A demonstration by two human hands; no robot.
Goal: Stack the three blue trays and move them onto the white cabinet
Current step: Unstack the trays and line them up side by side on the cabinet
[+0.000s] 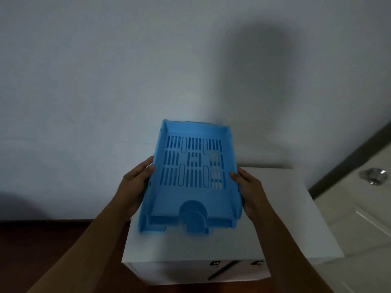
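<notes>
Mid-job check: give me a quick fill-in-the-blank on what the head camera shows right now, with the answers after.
1. The tray stack is coloured ____.
2. The left hand and right hand grip the stack by its two ____.
3. Below the stack is the top of the white ____.
4. The stack's far end is tilted ____.

Answers: blue; sides; cabinet; up

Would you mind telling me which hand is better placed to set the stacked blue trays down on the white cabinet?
Neither alone. The left hand and right hand each grip one side of the stacked blue trays, held tilted over the white cabinet. Lowering with both probably keeps the stack together.
</notes>
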